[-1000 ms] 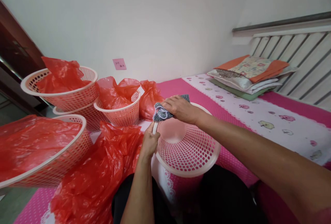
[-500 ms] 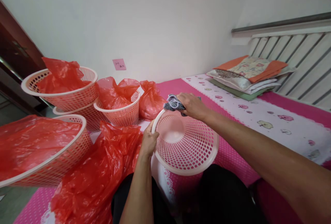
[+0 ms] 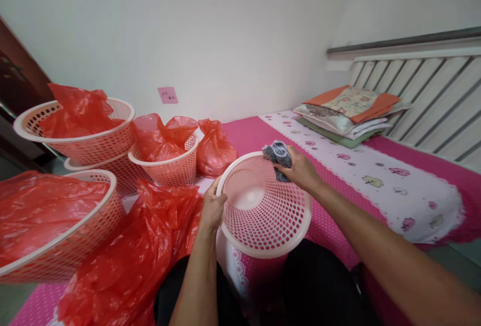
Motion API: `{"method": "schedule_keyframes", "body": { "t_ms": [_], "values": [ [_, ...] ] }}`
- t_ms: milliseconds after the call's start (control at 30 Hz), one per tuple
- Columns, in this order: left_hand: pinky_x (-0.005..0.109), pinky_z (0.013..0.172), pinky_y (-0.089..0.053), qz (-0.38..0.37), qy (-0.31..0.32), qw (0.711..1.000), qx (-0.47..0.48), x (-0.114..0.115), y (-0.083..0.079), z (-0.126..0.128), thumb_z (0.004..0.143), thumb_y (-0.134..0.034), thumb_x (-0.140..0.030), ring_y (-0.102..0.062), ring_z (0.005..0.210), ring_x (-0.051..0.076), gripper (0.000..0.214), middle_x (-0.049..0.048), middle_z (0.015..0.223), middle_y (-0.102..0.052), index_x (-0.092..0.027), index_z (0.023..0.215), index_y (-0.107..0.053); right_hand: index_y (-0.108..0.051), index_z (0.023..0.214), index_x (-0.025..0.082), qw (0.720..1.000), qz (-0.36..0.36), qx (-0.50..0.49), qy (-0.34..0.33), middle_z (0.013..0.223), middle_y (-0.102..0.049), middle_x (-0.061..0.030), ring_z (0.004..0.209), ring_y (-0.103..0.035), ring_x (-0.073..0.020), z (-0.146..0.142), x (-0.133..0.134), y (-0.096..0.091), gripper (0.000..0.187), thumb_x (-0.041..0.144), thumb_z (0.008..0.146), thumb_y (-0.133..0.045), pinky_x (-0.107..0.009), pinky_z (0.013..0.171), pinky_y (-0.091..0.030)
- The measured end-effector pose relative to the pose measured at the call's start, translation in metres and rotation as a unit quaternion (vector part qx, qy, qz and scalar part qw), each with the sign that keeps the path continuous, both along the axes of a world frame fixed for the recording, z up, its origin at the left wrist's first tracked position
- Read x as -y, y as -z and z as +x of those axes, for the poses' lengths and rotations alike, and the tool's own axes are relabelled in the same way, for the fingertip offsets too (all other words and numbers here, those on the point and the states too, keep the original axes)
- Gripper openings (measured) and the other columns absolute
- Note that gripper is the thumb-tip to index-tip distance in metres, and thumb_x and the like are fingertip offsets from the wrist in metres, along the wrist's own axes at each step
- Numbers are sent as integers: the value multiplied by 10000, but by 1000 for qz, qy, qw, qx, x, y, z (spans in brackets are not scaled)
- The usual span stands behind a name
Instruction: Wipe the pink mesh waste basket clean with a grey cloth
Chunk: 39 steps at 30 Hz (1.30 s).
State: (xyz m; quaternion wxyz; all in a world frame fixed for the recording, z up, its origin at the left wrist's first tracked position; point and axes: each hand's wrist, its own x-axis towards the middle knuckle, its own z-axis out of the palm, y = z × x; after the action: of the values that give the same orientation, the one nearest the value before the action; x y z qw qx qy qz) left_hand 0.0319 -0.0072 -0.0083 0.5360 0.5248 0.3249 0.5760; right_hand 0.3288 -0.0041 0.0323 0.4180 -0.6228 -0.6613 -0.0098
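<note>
Landmark: pink basket, tipped over the lap, mouth turned up toward the camera, inner wall and base in view.
Left hand: curled round the basket's left rim, thumb on the edge, fingers closed on the plastic; braced the basket at its tilt.
Right hand: bunched round the grey cloth at the basket's far-right rim; pinched the wad between thumb and fingers.
Cloth against grip: stuck out past the fingertips toward the basket's mouth, pressed on the top edge of the rim, partly hidden in the palm.
Step in hand: judged as wiping of the rim, at the far-right stretch, across the mouth from the left hand's hold.
Next move's demands: judged to need steady pressure of the wad on the thin rim, a firm brace at the left edge against rolling, and a slide of the cloth or a turn of the basket for the rest of the rim.
Just left of the basket: loose red bag, crumpled, near the left wrist.
Beyond the basket: small lined basket and knotted red bag, side by side.
Well right of the basket: folded bedding, stacked flat.
</note>
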Motion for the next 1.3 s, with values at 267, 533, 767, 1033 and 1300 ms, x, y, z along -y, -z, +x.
{"method": "schedule_keyframes", "body": {
  "t_ms": [267, 533, 767, 1033, 1300],
  "values": [
    [338, 971, -533, -13, -10, 1000, -6, 3, -7, 7, 564, -571, -108, -730, 1060, 243, 653, 51, 1152, -814, -190, 1180, -773, -719, 1194, 150, 960, 20, -261, 99, 1006, -815, -147, 857, -760, -322, 13, 51, 59, 641, 565, 711, -788, -446, 766, -599],
    [376, 1042, -521, 11, -14, 998, -66, 7, -7, 9, 592, -590, -131, -726, 1119, 266, 634, 63, 1193, -812, -189, 1193, -780, -759, 1100, 137, 891, 34, -400, 213, 1005, -824, -161, 883, -777, -335, -11, 97, 112, 644, 605, 661, -801, -462, 785, -626],
    [383, 1038, -524, 14, -19, 998, -65, 10, -10, 12, 583, -587, -144, -726, 1084, 263, 645, 62, 1177, -815, -188, 1197, -780, -768, 1117, 150, 817, 25, -548, 179, 994, -824, -108, 789, -778, -266, -30, 115, 148, 638, 603, 678, -865, -431, 742, -666],
    [351, 964, -543, 19, -12, 996, -81, 13, -12, 13, 592, -573, -136, -730, 1018, 247, 637, 49, 1144, -817, -183, 1196, -771, -756, 1137, 175, 718, -9, -673, 177, 975, -825, -47, 805, -792, -216, -70, 145, 161, 621, 555, 670, -909, -317, 717, -676],
    [324, 875, -556, 8, -5, 998, -55, 13, -11, 13, 587, -568, -125, -739, 946, 240, 637, 36, 1089, -822, -182, 1191, -763, -746, 1242, 207, 642, -64, -746, 166, 1238, -813, -56, 1175, -767, -273, -103, 165, 154, 621, 521, 728, -896, -381, 985, -654]
  ]
}}
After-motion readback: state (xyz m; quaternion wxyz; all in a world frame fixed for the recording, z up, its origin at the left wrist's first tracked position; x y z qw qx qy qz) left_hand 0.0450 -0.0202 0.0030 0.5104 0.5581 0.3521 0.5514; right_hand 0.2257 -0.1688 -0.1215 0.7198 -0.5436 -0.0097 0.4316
